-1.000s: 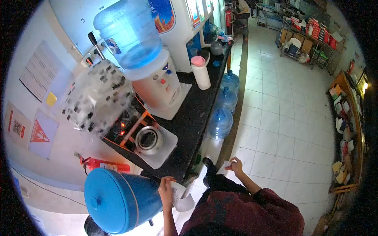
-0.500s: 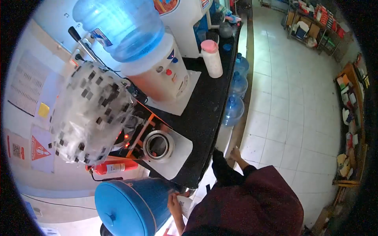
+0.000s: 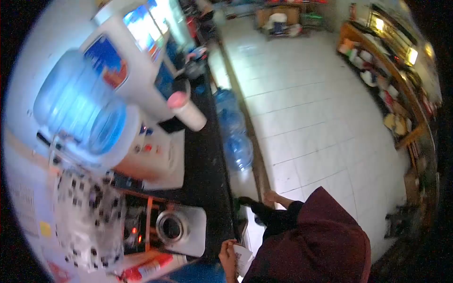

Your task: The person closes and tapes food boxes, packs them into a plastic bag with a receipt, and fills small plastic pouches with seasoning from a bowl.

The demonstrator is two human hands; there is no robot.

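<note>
My left hand (image 3: 228, 257) is closed around a white printed item (image 3: 243, 260), paper-like or a cup; its exact kind is unclear. This hand is beside the near end of the black counter (image 3: 212, 221). My right hand (image 3: 271, 196) extends past the dark maroon cloth (image 3: 321, 236) over the floor side, its fingers too small and blurred to read. Nearest the left hand on the counter is an orange-and-black machine (image 3: 149, 221) with red lit digits and a round metal ring (image 3: 171, 226) on a pale base. Patterned clear plastic (image 3: 87, 217) covers its back.
A water dispenser (image 3: 151, 158) with a blue bottle (image 3: 78, 101) and a white pink-lidded container (image 3: 187, 112) stand along the counter. Several water bottles (image 3: 238, 150) line the floor. Shelves (image 3: 377, 87) run along the right. A blue bin (image 3: 193, 273) and fire extinguisher (image 3: 146, 268) are low left.
The view has swung, so the counter and machine sit lower and further left. The blue bin has mostly left view. My left hand still holds the white printed item.
</note>
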